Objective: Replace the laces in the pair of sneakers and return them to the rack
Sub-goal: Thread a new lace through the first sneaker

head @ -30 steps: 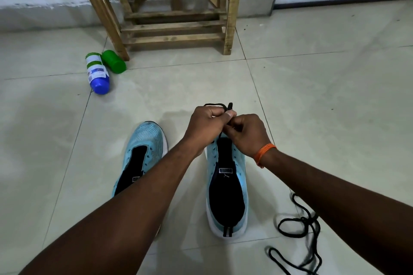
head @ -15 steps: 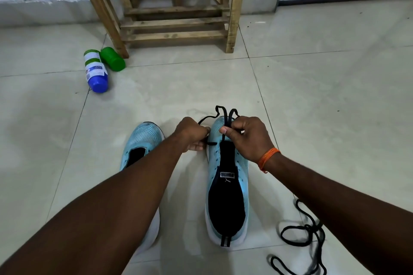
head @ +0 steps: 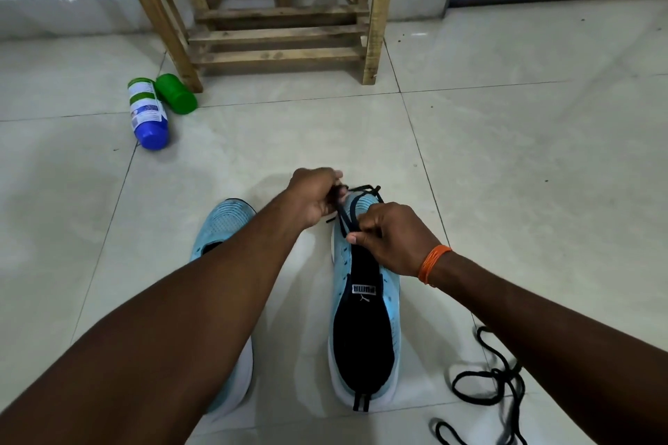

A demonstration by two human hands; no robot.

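Observation:
Two light blue sneakers with black tongues stand on the tiled floor, toes pointing away from me. Over the toe end of the right sneaker (head: pixel 392 300) a black lace (head: pixel 349 217) runs between my hands. My left hand (head: pixel 316 197) grips one part of it at the toe. My right hand (head: pixel 394 238) pinches the strands a little nearer, above the tongue. The left sneaker (head: pixel 222 224) lies mostly hidden under my left forearm. A second loose black lace (head: pixel 484 390) lies tangled on the floor at the lower right.
A wooden rack (head: pixel 285 36) stands against the wall straight ahead. Beside its left leg lie a blue-capped bottle (head: pixel 148 116) and a green container (head: pixel 177 94). The floor is pale tile with dark joints.
My left hand has moved up and right to the sneaker's toe and taken the lace there. My right hand has slid slightly toward me along the strands.

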